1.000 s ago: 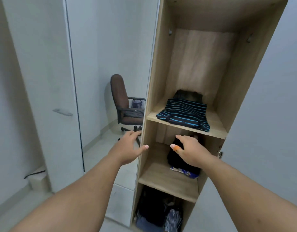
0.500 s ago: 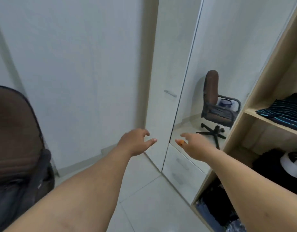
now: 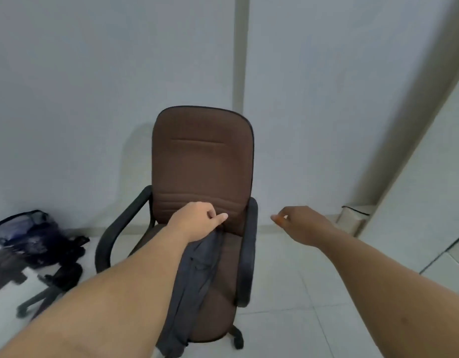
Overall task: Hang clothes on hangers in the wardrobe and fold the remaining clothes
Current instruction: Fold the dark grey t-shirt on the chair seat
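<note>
At nine o'clock of the view, a dark heap of bags and clothes (image 3: 29,241) is seen on the floor against the wall. At the centre stands the brown office chair (image 3: 202,177), and a grey garment (image 3: 194,277) is draped down its seat from about the seat's twelve o'clock to past its front edge at six. The left hand (image 3: 197,222) is held just above the garment's upper end, its fingers loosely curled and nothing yet gripped; whether the cloth is touched cannot be told. At three o'clock of the chair, beyond the armrest, the right hand (image 3: 300,224) is held in the air, relaxed and empty. At the far right a pale wardrobe panel (image 3: 430,177) is partly seen.

The step in hand is judged to be picking up the grey garment. It would be done well if the cloth were pinched near its top edge, at collar or waistband, and lifted straight up so that it hangs free of the armrest; the right hand could then be brought across to take the second corner, so the piece is spread for a hanger or a fold.

Compared with half a second ago, the view has been swung leftward: the open shelves and mirror are gone from sight, and the chair, then at the left edge, is now centred.
</note>
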